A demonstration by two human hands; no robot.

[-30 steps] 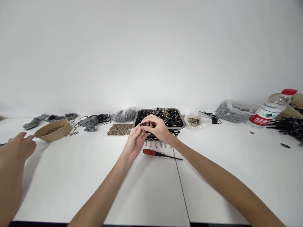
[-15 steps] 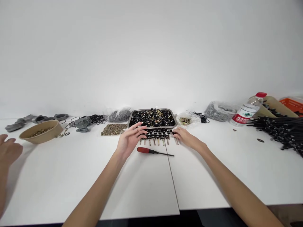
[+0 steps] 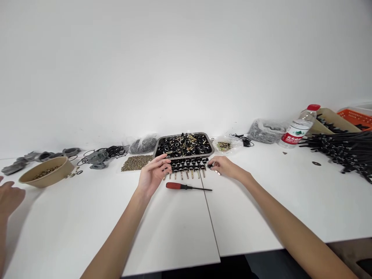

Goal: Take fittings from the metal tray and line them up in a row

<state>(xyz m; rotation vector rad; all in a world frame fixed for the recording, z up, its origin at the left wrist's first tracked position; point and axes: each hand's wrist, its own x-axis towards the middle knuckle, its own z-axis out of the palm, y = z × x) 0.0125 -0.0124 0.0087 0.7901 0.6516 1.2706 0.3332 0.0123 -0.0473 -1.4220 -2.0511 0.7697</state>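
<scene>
The left hand (image 3: pixel 151 173) and right hand (image 3: pixel 223 166) rest with fingers loosely spread at either end of a row of bolts (image 3: pixel 188 166) lying just before the metal tray (image 3: pixel 183 144); the right fingertips perhaps pinch the end piece. A screwdriver (image 3: pixel 186 187) lies nearby.

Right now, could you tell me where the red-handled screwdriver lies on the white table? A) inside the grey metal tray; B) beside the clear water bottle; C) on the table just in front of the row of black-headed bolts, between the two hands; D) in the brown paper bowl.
C: the red-handled screwdriver lies flat on the white table, just nearer than the row of black-headed bolts, touched by neither hand.
</scene>
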